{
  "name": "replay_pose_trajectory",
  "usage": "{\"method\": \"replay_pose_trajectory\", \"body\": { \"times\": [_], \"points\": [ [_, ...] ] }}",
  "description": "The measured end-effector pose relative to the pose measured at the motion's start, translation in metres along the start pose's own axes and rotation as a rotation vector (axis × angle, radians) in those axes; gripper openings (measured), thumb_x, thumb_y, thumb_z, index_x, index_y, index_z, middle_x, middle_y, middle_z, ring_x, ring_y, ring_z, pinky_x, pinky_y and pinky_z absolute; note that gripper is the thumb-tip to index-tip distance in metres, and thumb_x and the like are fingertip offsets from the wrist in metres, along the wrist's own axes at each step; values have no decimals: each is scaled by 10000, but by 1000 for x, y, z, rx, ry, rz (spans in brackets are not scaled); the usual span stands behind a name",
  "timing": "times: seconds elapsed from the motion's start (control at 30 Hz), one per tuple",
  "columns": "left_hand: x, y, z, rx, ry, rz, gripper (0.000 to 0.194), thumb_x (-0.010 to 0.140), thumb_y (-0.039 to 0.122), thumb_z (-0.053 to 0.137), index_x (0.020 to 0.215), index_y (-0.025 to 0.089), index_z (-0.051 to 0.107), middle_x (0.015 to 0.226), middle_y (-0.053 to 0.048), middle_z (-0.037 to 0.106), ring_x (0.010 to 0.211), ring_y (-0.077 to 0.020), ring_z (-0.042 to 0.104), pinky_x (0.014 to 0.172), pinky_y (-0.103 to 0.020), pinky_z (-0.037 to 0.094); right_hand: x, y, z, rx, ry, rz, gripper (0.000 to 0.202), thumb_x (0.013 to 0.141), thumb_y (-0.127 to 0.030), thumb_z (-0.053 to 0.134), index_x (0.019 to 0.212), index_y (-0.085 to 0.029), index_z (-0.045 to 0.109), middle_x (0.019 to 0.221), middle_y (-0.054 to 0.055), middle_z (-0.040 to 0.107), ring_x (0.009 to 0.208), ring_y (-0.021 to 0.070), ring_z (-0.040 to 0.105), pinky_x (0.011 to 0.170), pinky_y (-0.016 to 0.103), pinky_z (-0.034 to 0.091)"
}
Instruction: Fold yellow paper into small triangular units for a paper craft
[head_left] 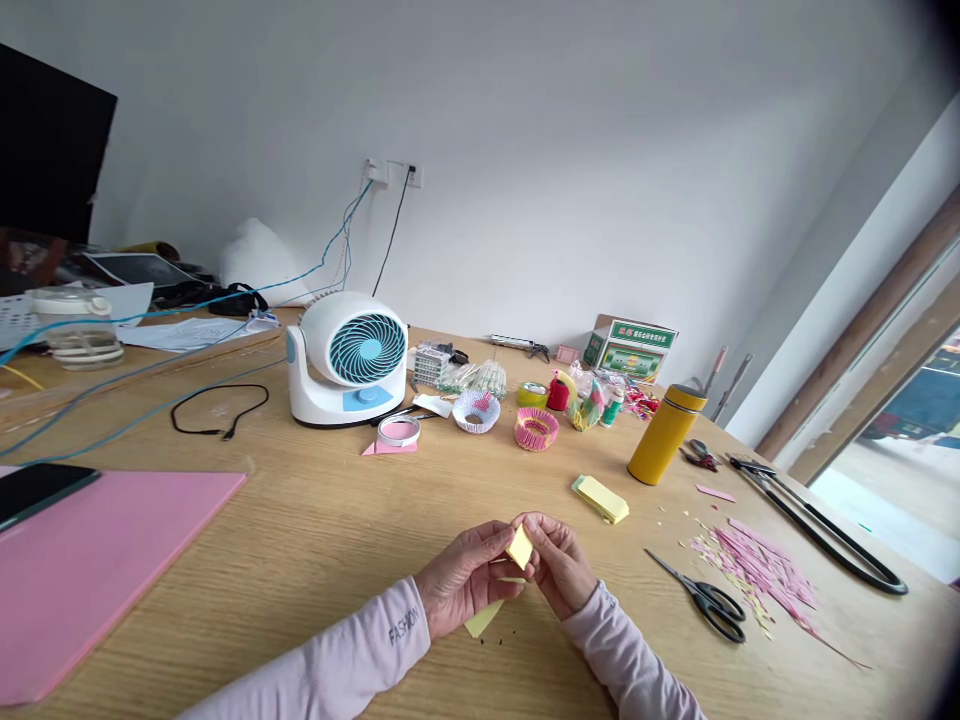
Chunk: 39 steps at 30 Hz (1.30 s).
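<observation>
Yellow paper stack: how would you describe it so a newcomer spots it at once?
On the wooden table, find the yellow bottle at right. Left of its base and nearer the camera lies the yellow paper stack. Pale green shows at its left end, and unlike the small yellow piece held by the left hand and right hand, it lies untouched.

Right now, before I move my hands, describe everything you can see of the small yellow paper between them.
The small yellow paper looks plain and matte, a four-sided piece with fairly straight edges. It may be folded, but any layers are too small to count. It is held tilted above the wooden table, with fingers of both the left hand and the right hand touching it.
</observation>
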<state>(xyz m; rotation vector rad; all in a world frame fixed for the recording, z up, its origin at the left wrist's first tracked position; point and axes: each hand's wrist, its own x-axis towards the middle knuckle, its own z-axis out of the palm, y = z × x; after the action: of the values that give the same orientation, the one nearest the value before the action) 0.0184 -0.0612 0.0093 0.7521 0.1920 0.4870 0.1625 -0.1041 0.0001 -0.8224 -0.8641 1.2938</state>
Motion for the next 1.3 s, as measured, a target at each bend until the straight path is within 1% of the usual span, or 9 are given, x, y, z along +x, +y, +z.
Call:
{"method": "replay_pose_trajectory", "body": {
  "times": [0.2, 0.37, 0.67, 0.77, 0.93, 1.07, 1.13, 1.2, 1.3],
  "points": [
    [0, 0, 2, 15, 26, -13, 183, 829, 277, 581, 898, 108, 585, 832, -94, 641, 734, -125, 644, 623, -195, 526, -1, 0, 3, 36, -37, 21, 259, 729, -388, 695, 775, -134, 676, 437, -50, 494, 358, 31, 424, 370, 128, 332],
    [1, -1, 0, 31, 31, -1, 217, 838, 318, 561, 880, 105, 576, 827, -97, 636, 742, -140, 645, 649, -231, 533, 0, 1, 2, -18, -22, -27, 255, 746, -387, 681, 748, -132, 677, 454, -41, 509, 375, 26, 406, 389, 131, 333],
    [2, 1, 3, 55, 58, -1, 201, 809, 315, 601, 828, 119, 560, 836, -78, 638, 719, -123, 637, 619, -208, 523, 1, 2, 0, 29, -33, 4, 230, 752, -392, 669, 782, -164, 685, 511, -32, 534, 410, 42, 415, 405, 154, 346],
    [1, 2, 3, 99, 69, 19, 208, 805, 316, 601, 860, 121, 554, 828, -73, 636, 703, -129, 638, 628, -235, 528, 1, 3, -2, -1, -23, 12, 242, 757, -399, 661, 808, -163, 676, 513, -34, 532, 412, 43, 412, 402, 153, 347],
    [0, 1, 3, 315, 126, 160, 231, 774, 296, 613, 901, 125, 524, 767, -61, 624, 640, -155, 630, 551, -257, 515, 2, 6, -1, -281, 10, -75, 297, 778, -425, 626, 930, -170, 613, 506, -41, 536, 382, 59, 436, 371, 163, 342],
    [4, -1, 1, 495, 270, 244, 213, 739, 263, 614, 879, 130, 522, 744, -35, 599, 594, -128, 584, 444, -204, 471, -1, 2, 1, -547, 5, -179, 288, 846, -428, 516, 994, -182, 530, 541, -29, 540, 425, 89, 454, 382, 185, 351],
    [6, 0, 0, 548, 383, 293, 195, 718, 244, 608, 850, 139, 510, 737, -18, 577, 586, -119, 564, 409, -187, 451, -6, -1, 3, -745, 5, -292, 249, 867, -366, 477, 1040, -189, 504, 664, 12, 581, 529, 122, 513, 435, 212, 400],
    [8, 0, -2, 583, 487, 341, 184, 708, 239, 593, 829, 156, 483, 726, 1, 550, 576, -116, 556, 384, -178, 435, -10, -4, 5, -966, -27, -459, 291, 837, -272, 500, 1116, -195, 473, 892, 72, 591, 721, 170, 559, 564, 270, 467],
    [9, -1, -5, 678, 541, 373, 176, 728, 277, 567, 822, 176, 458, 710, 16, 519, 581, -120, 551, 370, -173, 421, -13, -4, 8, -1171, -94, -657, 426, 780, -161, 506, 1197, -193, 427, 1118, 125, 510, 964, 235, 515, 763, 368, 468]
  ]
}}
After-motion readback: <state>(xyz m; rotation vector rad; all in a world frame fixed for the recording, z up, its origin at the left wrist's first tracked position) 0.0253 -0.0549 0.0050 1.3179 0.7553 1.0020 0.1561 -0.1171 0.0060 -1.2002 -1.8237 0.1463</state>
